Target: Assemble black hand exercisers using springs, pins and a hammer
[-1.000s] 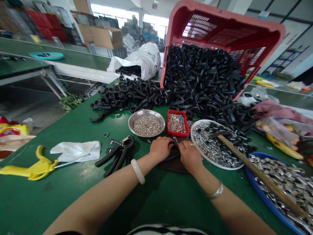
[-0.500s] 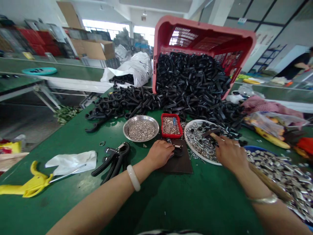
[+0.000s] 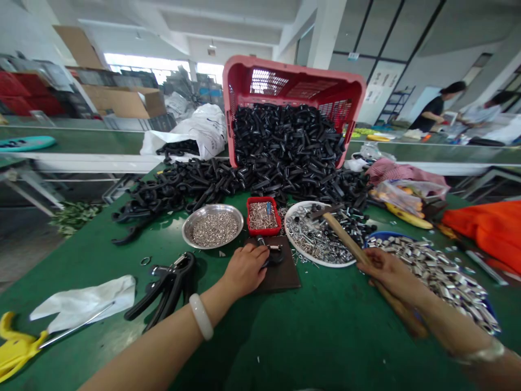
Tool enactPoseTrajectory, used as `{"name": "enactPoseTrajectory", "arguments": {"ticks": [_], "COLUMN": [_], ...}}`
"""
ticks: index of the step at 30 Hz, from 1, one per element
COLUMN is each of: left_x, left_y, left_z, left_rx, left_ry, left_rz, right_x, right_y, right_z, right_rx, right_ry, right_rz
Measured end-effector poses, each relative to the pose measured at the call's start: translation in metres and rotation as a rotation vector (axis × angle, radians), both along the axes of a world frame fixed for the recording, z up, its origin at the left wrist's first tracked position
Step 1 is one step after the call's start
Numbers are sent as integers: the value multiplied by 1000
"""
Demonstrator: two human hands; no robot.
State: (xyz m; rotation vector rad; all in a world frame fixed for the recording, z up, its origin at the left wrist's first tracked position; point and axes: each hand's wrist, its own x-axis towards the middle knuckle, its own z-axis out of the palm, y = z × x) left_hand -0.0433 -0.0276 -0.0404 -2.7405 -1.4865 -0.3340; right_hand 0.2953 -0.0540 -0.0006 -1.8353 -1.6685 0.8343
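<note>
My left hand (image 3: 245,270) lies closed over a black hand-grip part (image 3: 274,254) with a small spring. The part rests on a dark square plate (image 3: 285,277), and my fingers hide some of it. My right hand (image 3: 393,274) is shut around the wooden handle of a hammer (image 3: 345,237). The hammer's head is over a white tray (image 3: 309,252) of metal pins and small black pieces. Left of my left hand, a black hand grip (image 3: 165,288) with a spring lies on the green table.
A steel bowl (image 3: 185,231) and a red basket (image 3: 249,217) hold small metal parts. Metal sleeves fill a blue tray (image 3: 494,320). Behind stands a tipped red crate (image 3: 293,68) with black handles spilling out. A yellow tool (image 3: 18,347) lies left; orange cloth (image 3: 488,228) lies right.
My right hand has gone from reaching over the white tray to gripping the hammer's handle, now lifted and drawn back. My left hand stays at the black part. The view has turned right.
</note>
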Motion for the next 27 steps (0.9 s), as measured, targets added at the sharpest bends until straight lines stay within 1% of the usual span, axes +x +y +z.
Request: {"name": "enactPoseTrajectory", "arguments": {"ticks": [1, 3, 5, 8, 10, 12, 14, 15, 17, 18, 19, 22, 23, 24, 27], "left_x": [1, 1, 0, -2, -2, -2, -2, -2, -3, -3, -3, -4, -5, -5, -6], "left_y": [0, 1, 2, 3, 3, 3, 3, 3, 3, 4, 4, 5, 5, 5, 6], "left_z": [0, -2, -5, -8, -9, -8, -7, -7, -7, -7, -7, -7, -7, -8, -7], "left_rx": [-8, -26, -44, -53, -50, -52, -48, -42, -28, -24, -23, -24, -25, -27, -36], "left_ry": [2, 0, -8, -11, -2, 7, 5, 1, -3, 0, 4, 9, 7, 3, -7], "left_rz": [4, 2, 4, 0, 1, 2, -4, -6, -1, 0, 2, -8, -11, -14, -21], "right_x": [-7, -19, -30, -43, -50, -57, -63, -65, -66, -66, -64, -59, -59, -59, -62], "right_y": [-11, -32, -46, -54, -52, -51, -51, -51, -51, -50, -49, -45, -45, -45, -47], "right_z": [-2, -9, -18, -27, -25, -15, -5, -1, 3, 3, 2, 4, 5, 7, 5], "right_rx": [29, 64, 152, 282, 297, 295, 349, 396, 469, 464, 422, 243, 228, 249, 384], "right_ry": [26, 13, -145, -421, -507, -508, -456, -429, -414, -427, -444, -474, -471, -465, -456], "right_rz": [14, 111, 193, 308, 374, 418, 411, 384, 314, 299, 316, 437, 445, 418, 259]}}
